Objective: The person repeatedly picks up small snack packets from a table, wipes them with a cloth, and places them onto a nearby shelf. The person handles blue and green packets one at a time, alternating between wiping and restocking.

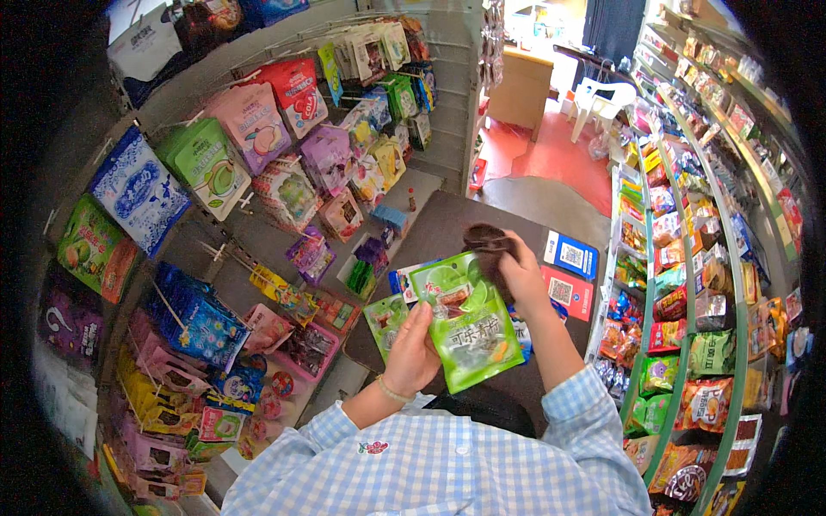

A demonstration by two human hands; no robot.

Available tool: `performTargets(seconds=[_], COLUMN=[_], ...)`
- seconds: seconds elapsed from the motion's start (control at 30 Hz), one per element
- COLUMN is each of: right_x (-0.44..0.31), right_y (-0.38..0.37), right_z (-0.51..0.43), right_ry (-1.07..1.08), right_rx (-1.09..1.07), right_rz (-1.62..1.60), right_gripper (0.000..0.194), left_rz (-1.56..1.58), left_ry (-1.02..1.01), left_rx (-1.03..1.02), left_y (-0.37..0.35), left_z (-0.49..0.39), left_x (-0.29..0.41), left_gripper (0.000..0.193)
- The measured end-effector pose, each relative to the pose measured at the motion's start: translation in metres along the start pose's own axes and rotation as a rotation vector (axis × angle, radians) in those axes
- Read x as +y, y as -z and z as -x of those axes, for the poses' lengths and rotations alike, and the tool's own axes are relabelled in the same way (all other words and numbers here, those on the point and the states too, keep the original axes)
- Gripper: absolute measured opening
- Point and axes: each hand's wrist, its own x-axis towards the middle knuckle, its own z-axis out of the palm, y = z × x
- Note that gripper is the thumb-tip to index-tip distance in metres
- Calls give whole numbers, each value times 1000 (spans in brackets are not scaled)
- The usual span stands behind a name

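My left hand (410, 353) grips the left edge of a green plastic snack pouch (476, 322), printed with limes and bearing writing. A bunched dark brown cloth (493, 251) is in my right hand (526, 277), pressed near the pouch's upper right corner. Below the held pouch, a second green pouch (386, 317) lies on the dark tabletop (445, 216). Part of a blue and white packet (405, 278) shows behind it, mostly hidden by the held pouch.
Hanging snack pouches (210, 164) on metal hooks fill the left wall. Tiered shelves of packaged snacks (703, 403) run along the right. A blue card (571, 256) and a red card (566, 291) with printed codes lie on the table. Farther off stands a white plastic chair (597, 103).
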Motion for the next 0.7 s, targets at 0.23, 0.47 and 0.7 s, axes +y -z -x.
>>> performTargets(seconds=[0.23, 0.47, 0.7], right_x=[5, 13, 22], right_y=[9, 15, 16], right_z=[59, 59, 63], right_ry=[-404, -359, -291], right_rx=[-159, -137, -129], right_rz=[-635, -605, -547], right_gripper=[36, 34, 40], left_rz=[63, 81, -13], left_ry=[18, 65, 24], left_rx=[35, 44, 33], left_y=[8, 8, 11], left_z=[-11, -8, -1], left_x=[3, -3, -5], left_gripper=[40, 38, 37])
